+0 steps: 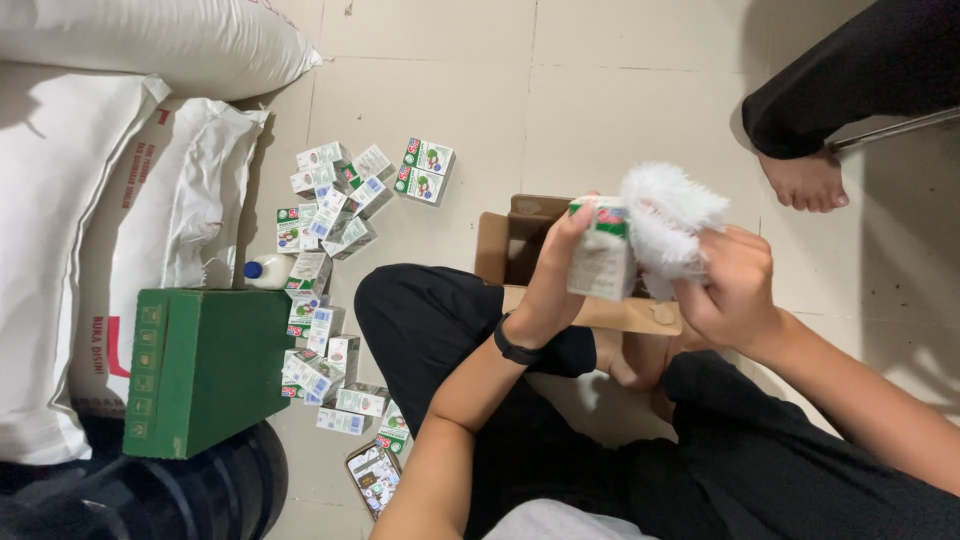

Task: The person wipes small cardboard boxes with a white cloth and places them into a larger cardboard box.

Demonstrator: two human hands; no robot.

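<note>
White sacks (70, 230) fill the far left, stacked against each other on the tiled floor (600, 90). Near them stands a green box (205, 365), closed, with a dark round tub (200, 490) below it. A brown open box (520, 245) lies on the floor just beyond the person's crossed legs, partly hidden by the hands. Another person's bare foot (805, 180) rests at the far right, well apart from the work.

Between the green box and the legs lies a loose scatter of small cartons (330, 210), some tipped, some flat, with a small white bottle (265, 270) with a blue cap among them.

The left hand (555, 275) is closed around one carton (600, 250), held upright above the open box, fingers on its left side. The right hand (730, 285) is bunched around a fluffy white cloth (665, 215), which touches the carton's right face and top.

By the look of it, the step in hand is wiping the carton. A next move would call for a steady left grip while the cloth passes over the faces not yet reached, turning the carton without loosening it.
</note>
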